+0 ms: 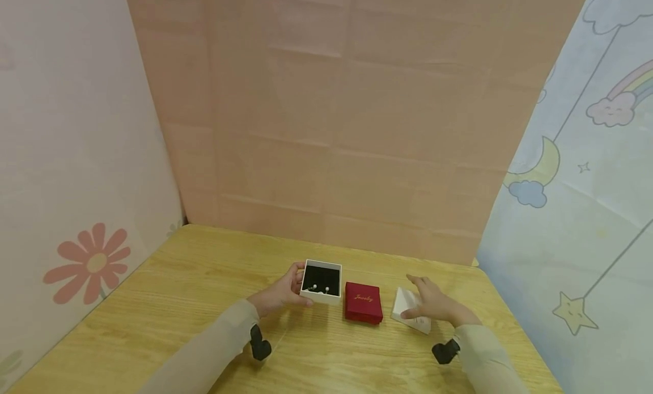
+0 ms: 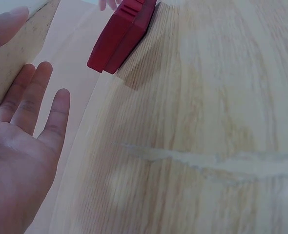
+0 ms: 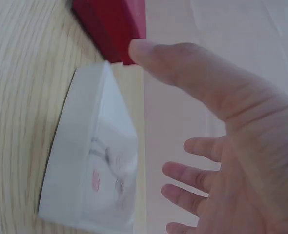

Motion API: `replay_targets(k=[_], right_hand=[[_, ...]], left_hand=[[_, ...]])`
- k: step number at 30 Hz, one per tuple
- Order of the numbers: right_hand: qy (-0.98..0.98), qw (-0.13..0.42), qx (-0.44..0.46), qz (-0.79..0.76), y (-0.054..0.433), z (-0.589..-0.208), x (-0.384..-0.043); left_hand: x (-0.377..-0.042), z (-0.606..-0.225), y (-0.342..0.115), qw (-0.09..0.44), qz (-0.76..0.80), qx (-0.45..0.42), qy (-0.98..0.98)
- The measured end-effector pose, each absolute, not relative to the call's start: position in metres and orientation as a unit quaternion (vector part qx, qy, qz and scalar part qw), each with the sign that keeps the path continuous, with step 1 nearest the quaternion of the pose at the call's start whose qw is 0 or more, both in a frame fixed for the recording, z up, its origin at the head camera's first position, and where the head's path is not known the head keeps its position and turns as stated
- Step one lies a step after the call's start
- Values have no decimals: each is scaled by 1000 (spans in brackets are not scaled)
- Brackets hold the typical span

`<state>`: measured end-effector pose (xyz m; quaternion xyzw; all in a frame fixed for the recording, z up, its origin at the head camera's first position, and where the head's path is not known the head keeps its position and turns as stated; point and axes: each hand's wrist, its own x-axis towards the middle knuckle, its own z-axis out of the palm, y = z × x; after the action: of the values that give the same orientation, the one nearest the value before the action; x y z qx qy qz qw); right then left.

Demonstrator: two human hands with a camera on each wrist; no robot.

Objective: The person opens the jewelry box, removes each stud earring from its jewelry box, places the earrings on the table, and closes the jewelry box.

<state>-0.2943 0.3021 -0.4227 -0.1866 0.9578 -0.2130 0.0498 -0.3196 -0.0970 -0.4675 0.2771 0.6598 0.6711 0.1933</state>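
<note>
My left hand holds a small white box by its left side, tilted above the table, with the thumb near its front and the fingers behind. Black lining fills the box, and small pearl-like pieces lie along its near edge. Over a white box lid with a faint printed drawing hovers my right hand, its fingers spread and apart from the lid in the right wrist view. Between the hands sits a closed red jewelry box with gold lettering.
The wooden table runs back to a tan paper backdrop. Patterned walls stand on both sides, a red flower on the left one. A worn streak marks the tabletop in the left wrist view.
</note>
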Motion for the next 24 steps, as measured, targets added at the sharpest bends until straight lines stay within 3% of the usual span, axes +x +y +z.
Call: replay_targets(k=[10,24], right_hand=[[934,58,-204,-288,280,-417,-296],[928,53,-206,-306,280,-421,-299]], left_hand=[[-320,-472,-99,197,669,292,655],[-315,-486,-103,231,642,237,692]])
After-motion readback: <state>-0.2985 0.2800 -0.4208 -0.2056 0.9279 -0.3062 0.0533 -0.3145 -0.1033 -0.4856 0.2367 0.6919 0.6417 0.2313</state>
